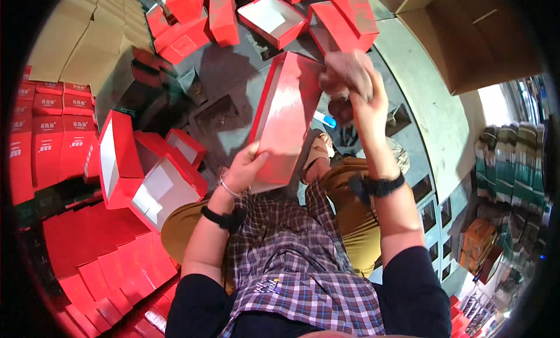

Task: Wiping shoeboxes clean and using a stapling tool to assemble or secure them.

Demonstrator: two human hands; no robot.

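A long red box (289,125) is held tilted in front of my knees, its glossy red side turned up and a pale inner strip showing along its left edge. My left hand (245,169) grips the near end, thumb on top and the other fingers out of sight. By the box's far right corner is my right hand (350,78), smeared by motion. Something brownish grey shows at its fingers, but I cannot make out whether it is held. Below that hand lies a white pen-like stick (325,119) with a blue end.
Open red boxes with white insides (166,189) stand by my left knee. Further red boxes (274,20) lie at the far side. Stacked red boxes (61,134) line the left, below brown cartons (87,40). An open brown carton (478,40) is at far right, above wrapped bundles (510,163).
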